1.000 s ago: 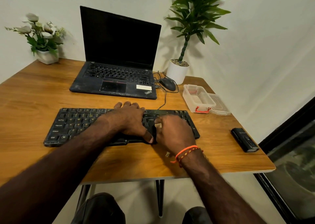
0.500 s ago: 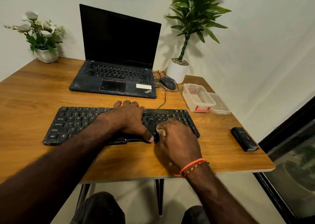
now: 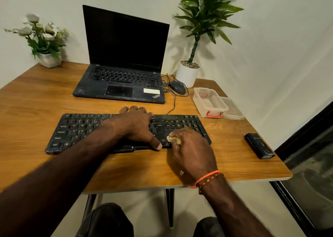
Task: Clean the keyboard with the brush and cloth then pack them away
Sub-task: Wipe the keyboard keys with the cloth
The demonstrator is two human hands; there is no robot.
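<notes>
The dusty black keyboard [image 3: 75,134] with yellow letters is laid near the front edge of the brown wooden table [image 3: 36,99]. It is held down by the left hand [image 3: 134,126]: palm on the middle keys, fingers together over the far edge, thumb stretched along the front edge. The right hand [image 3: 191,146] is curled on a small pale brush [image 3: 173,139], seen only in part, at the keys approx. beside Ctrl. The clear plastic box [image 3: 210,102] w/ red clip is placed open at the right, its lid [image 3: 234,110] beside it.
</notes>
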